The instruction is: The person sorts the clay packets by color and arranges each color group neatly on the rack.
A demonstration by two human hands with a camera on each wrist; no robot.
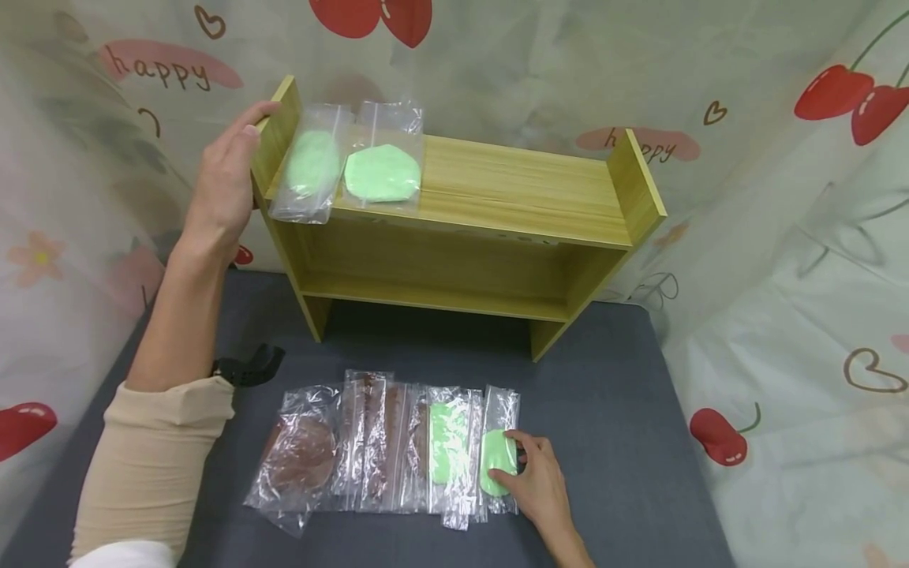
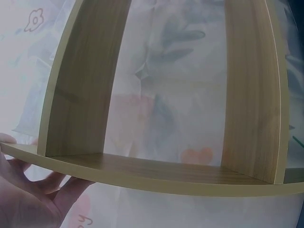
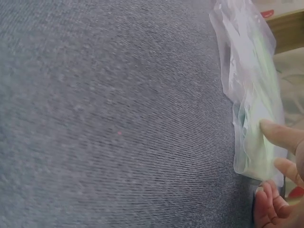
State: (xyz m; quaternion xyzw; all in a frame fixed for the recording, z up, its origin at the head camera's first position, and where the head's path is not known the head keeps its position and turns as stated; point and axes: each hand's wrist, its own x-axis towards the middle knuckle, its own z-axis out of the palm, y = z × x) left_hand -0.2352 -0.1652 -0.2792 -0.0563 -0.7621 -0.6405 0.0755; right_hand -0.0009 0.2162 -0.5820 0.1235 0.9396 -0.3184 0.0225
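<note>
Right hand (image 1: 537, 483): thumb and forefinger curled and partly spread, pinching the edges of a green packet (image 1: 499, 451), a clear bag with a green slab in it. Packet lies on the dark table (image 1: 625, 457), just left of the palm. Its long axis runs away from the person; the clear end points past the fingertips toward the wooden shelf (image 1: 521, 185), the slab sits in the nearer part, level with the fingers.

Immediately left of that hand's packet, another green-filled bag (image 1: 447, 446), long axis likewise pointing away; farther left, narrow brown-filled bags (image 1: 375, 442) in the same direction, then a broader bag with a round brown slab (image 1: 304, 454).

Left hand (image 1: 226, 173): fingers bent round the shelf's left side panel, gripping it. Shelf's long axis runs off rightward from this hand. Just right of its fingers, on the top board: a leaning green bag (image 1: 314, 162), then a second green bag (image 1: 383, 172).
</note>
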